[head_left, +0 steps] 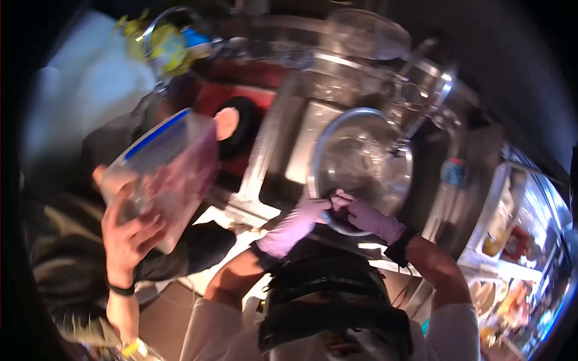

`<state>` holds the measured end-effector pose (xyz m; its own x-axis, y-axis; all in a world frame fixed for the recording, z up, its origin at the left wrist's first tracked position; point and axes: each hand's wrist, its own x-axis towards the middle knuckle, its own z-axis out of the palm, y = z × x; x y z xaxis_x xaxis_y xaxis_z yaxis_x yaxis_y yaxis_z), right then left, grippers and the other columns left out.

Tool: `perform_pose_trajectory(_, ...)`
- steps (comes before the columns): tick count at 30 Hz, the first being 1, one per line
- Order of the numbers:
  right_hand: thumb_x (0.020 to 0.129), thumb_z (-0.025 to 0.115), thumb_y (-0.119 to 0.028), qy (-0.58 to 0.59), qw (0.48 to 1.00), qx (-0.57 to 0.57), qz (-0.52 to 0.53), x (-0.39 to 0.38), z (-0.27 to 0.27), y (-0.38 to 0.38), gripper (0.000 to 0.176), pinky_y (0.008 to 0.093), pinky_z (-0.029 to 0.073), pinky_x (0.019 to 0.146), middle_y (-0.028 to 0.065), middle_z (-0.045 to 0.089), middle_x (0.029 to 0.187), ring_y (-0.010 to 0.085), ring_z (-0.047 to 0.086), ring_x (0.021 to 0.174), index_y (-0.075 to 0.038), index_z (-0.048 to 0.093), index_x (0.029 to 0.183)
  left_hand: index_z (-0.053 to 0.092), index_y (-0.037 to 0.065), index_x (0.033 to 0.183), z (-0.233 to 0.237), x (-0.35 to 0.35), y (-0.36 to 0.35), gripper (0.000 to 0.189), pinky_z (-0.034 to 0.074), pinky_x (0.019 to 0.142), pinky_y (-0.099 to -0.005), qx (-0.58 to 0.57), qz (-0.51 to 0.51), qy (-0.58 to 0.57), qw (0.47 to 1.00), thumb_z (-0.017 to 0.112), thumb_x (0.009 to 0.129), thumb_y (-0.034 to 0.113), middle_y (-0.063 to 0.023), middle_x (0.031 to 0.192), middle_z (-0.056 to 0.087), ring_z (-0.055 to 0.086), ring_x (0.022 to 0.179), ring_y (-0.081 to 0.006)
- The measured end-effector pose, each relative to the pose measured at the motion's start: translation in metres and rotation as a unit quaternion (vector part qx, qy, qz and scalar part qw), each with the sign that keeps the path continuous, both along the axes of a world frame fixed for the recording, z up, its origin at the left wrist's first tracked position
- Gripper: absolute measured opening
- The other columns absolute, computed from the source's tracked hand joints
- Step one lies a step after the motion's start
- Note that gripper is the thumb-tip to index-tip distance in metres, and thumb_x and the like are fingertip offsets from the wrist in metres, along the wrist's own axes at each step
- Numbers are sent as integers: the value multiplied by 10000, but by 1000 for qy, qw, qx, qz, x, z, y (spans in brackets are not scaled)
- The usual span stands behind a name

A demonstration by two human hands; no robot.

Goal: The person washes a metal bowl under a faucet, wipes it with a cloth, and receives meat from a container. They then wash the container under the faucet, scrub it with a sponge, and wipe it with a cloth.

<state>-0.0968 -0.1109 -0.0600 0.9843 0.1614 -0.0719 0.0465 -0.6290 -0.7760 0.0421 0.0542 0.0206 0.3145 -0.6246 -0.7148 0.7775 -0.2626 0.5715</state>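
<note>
My left hand [295, 225] and my right hand [376, 221], both in purple gloves, meet at the near rim of a large round metal bowl [317, 157]. Their fingers are bent together over that rim. Whatever they grip is too blurred and dark to name. The bowl sits in a metal sink, and its shiny inside looks wet. Above its right side hangs a metal faucet [415, 129], its spout end close to the bowl.
On the left, a co-worker's hand [129, 225] holds a clear blue-edged bag [174, 162] with pinkish contents. Beyond it is a red surface [259, 96] with a dark round thing. A clear tub [367, 36] stands behind the sink; a blue-labelled container [453, 173] stands right.
</note>
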Motion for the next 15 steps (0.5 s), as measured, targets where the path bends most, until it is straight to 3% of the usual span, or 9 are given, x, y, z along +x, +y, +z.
perform_pose_trajectory(2,891,509,-159,10,974,-227,-15,-26,28,-41,375,374,432,916,180,557,1120,304,528,1095,-64,490,1253,501,1,1109,-17,-6,-5,328,580,597,-372,36,33,13,999,550,789,-55,-105,894,621,641,727,-222)
perform_pose_trajectory(4,898,520,-181,156,960,-158,-170,-21,9,-72,372,369,461,858,158,581,1095,298,562,1034,-72,494,1253,479,22,1149,-24,-12,-2,362,582,627,-386,57,12,15,998,540,802,-59,-121,943,609,643,751,-232)
perform_pose_trajectory(7,906,546,-253,141,916,-228,-298,15,0,-95,386,337,501,742,120,604,1086,227,612,907,-71,499,1243,485,1,1136,-22,-19,0,317,582,670,-395,75,25,93,993,525,826,-51,-124,944,608,641,790,-245)
perform_pose_trajectory(8,905,552,-249,87,921,83,-369,30,-23,-91,379,333,505,756,117,605,1082,219,606,927,-65,500,1233,494,-11,1116,-24,-21,0,285,580,683,-399,73,19,106,991,523,834,-44,-125,944,607,638,800,-247)
perform_pose_trajectory(9,906,557,-236,110,832,362,-406,49,-16,-78,388,327,496,813,121,594,1116,229,589,981,-60,489,1245,502,-22,1096,-27,-24,-1,255,578,696,-403,73,12,120,990,522,842,-36,-126,945,606,636,811,-250)
perform_pose_trajectory(10,906,561,-223,116,656,594,-451,68,-7,-65,398,321,487,870,124,583,1149,240,573,1035,-54,478,1257,510,-34,1075,-28,-24,-2,225,576,709,-408,71,6,135,988,520,850,-29,-127,945,605,634,821,-252)
perform_pose_trajectory(11,903,559,-223,27,841,389,-375,76,-20,-46,497,321,462,905,138,550,1202,254,554,1068,-57,378,1335,536,-56,999,-14,-20,-6,140,567,745,-408,89,-31,116,989,519,875,7,-137,939,602,629,832,-248)
perform_pose_trajectory(12,900,557,-224,-91,926,135,-340,83,-32,-27,607,322,438,941,151,517,1255,269,536,1101,-59,278,1414,542,-53,983,-15,-14,-8,129,563,756,-407,76,-35,120,989,524,878,21,-136,937,602,629,831,-245)
perform_pose_trajectory(15,828,554,-85,24,908,305,-287,83,17,6,659,274,375,983,145,499,1286,208,493,1163,-32,260,1415,567,-31,950,-54,9,6,116,546,772,-382,22,-72,123,990,538,878,55,-115,936,606,629,825,-233)
